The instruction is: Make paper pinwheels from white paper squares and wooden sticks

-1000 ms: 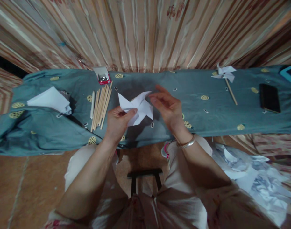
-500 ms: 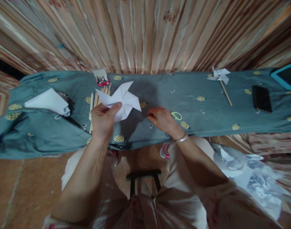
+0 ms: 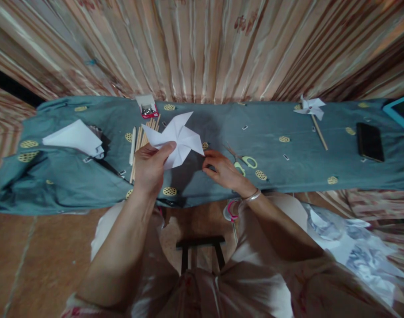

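A white paper pinwheel (image 3: 185,141) with folded blades is held by its middle in my left hand (image 3: 151,165), the thumb pressed on the centre. At the tip of its right blade are the fingertips of my right hand (image 3: 223,170); I cannot tell whether they touch the paper. That hand's fingers are curled together, and anything between them is hidden. Just right of it lie scissors (image 3: 249,162) with pale green handles, spread apart. Beside my left hand, wooden sticks (image 3: 141,138) lie in a bunch, next to a white pen-like stick (image 3: 132,145).
On the teal cloth (image 3: 215,194) stands an open red box (image 3: 149,110) of small metal pins. Folded white paper (image 3: 74,139) lies left. Rightward are a pinwheel on a stick (image 3: 316,121), a dark phone (image 3: 370,141) and a blue-framed tablet (image 3: 401,112). A bag of paper scraps (image 3: 357,247) sits below.
My right hand has come closer to the pinwheel's right blade, uncovering more of the scissors. My left hand still pinches the pinwheel. The whole view has shifted slightly.
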The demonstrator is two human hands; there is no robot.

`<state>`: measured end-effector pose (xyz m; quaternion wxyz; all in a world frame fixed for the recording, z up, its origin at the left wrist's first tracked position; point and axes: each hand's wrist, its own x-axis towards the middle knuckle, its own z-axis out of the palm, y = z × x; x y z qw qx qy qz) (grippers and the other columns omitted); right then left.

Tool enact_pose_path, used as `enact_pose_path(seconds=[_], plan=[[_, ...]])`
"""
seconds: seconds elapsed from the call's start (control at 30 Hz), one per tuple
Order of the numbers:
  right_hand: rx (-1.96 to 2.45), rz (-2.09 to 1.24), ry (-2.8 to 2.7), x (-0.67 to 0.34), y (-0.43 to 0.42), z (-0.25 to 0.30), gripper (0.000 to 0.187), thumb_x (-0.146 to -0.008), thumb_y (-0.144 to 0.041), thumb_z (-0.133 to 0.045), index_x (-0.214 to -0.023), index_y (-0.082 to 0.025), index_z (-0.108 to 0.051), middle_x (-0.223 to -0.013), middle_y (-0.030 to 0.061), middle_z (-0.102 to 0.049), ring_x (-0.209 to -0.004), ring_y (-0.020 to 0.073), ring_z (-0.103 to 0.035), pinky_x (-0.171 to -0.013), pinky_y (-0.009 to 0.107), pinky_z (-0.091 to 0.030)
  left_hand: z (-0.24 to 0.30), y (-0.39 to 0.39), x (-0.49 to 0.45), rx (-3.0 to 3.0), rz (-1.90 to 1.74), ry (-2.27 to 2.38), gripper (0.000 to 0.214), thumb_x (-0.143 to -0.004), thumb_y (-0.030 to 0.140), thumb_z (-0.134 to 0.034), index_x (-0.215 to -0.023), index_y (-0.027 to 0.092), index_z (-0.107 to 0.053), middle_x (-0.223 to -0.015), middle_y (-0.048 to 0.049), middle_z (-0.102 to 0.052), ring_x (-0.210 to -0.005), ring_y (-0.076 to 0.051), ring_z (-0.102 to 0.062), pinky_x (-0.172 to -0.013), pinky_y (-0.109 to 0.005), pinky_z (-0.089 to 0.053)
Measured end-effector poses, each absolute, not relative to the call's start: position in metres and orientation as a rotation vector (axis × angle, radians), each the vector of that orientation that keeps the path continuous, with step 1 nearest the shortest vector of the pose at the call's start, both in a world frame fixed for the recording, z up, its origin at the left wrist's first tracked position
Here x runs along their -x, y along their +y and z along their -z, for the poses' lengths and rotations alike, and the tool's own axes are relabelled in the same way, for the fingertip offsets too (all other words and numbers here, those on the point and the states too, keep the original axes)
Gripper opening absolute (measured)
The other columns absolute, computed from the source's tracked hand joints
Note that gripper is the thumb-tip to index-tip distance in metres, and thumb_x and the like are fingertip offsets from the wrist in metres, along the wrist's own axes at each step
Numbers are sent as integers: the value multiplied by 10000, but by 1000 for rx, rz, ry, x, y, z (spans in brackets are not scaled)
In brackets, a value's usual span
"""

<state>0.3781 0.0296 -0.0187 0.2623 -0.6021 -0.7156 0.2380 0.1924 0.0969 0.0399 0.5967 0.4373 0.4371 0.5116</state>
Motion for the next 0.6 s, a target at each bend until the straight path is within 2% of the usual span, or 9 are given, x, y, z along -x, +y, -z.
enact_pose_path(seconds=[0.13,0.3,0.37,0.6], plan=[[1632,-600,-1974,-389,23,19,114,-863,-135,-588,-866,-182,-691,-1250,118,-631,-1227,246,-566,-1059,403,-416,-42,97,-192,-1027,-1204,1021,167,-593,311,-813,-663,223,-689,-757,-14,-751,-851,-230,-722,-729,-329,-580],[1728,-604,-1926,-384,24,9,139,-912,-187,-576,-965,-169,-703,-987,77,-722,-958,202,-655,-899,318,-473,-40,96,-193,-1028,-1185,1047,168,-583,314,-811,-668,220,-701,-770,-18,-757,-821,-214,-720,-704,-314,-576],[1795,-624,-1952,-378,26,6,151,-928,-216,-578,-980,-157,-707,-945,79,-731,-903,200,-660,-847,307,-472,-39,96,-193,-1025,-1181,1048,173,-582,325,-817,-672,221,-710,-769,-19,-757,-791,-210,-718,-673,-310,-573],[1937,-590,-2179,-368,24,-6,167,-925,-138,-529,-972,-149,-689,-950,99,-731,-919,234,-661,-790,311,-443,-36,95,-193,-1002,-1168,1016,180,-564,295,-840,-694,220,-741,-762,-22,-769,-715,-208,-713,-661,-335,-573]])
